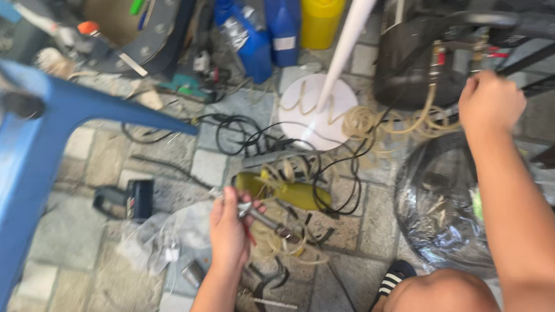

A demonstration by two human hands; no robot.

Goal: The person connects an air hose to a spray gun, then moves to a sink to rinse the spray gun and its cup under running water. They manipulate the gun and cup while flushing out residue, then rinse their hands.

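My left hand (229,228) grips a metal air tool (263,217) with a thin hose fitting, held low over the paved floor. A coiled pale yellow hose (378,121) trails from there across the floor toward the dark machine (412,45) at the upper right. My right hand (489,101) reaches out to that machine, with fingers closed around a fitting near a brass valve (438,59); what it pinches is hidden by the fingers.
A blue frame (27,158) fills the left side. Blue jugs (254,38) and a yellow jug (322,9) stand at the back. A white fan base (318,112), black cables (237,129), a yellow tool (286,189), a black drill (126,200) and a plastic-wrapped tyre (438,204) lie around.
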